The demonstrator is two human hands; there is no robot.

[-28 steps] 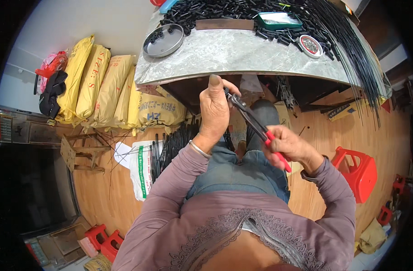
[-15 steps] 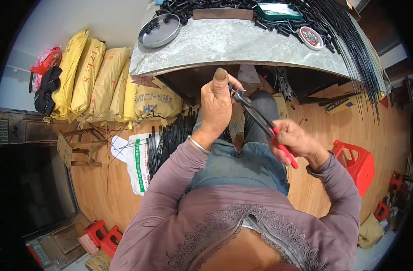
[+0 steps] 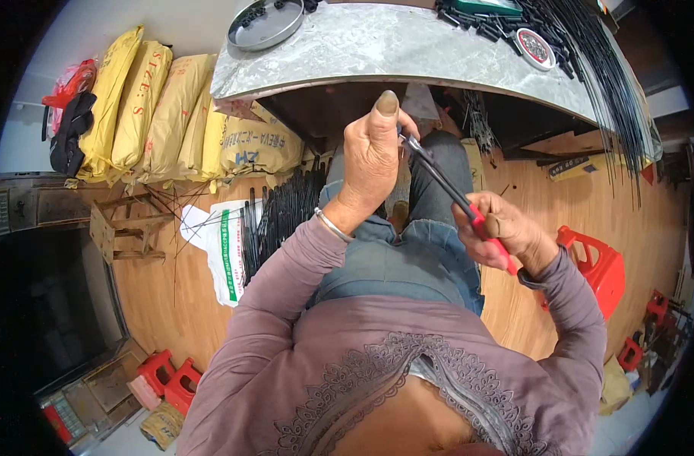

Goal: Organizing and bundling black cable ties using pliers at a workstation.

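Observation:
My right hand (image 3: pixel 502 228) is wrapped round the red grips of long-handled pliers (image 3: pixel 444 178). Their dark arms run up and left, lying close together, and the metal jaws end beside the fingers of my left hand (image 3: pixel 371 152). That hand is closed, its thumb pointing up toward the table edge and its fingers curled behind the jaws. Whatever it pinches is too small and too covered to name. Both hands are above my lap, just short of the table (image 3: pixel 347 53).
On the table are a round metal tray (image 3: pixel 275 34), black tube pieces (image 3: pixel 487 30), a small dish of metal bits (image 3: pixel 534 49) and long black rods (image 3: pixel 613 91). More rods (image 3: pixel 286 209) lean at my left. Yellow sacks (image 3: pixel 142 106) line the wall; a red stool (image 3: pixel 601 273) stands right.
The pliers' handles have come together from a wider spread. Both hands sit slightly further right, and the table has shifted up in view.

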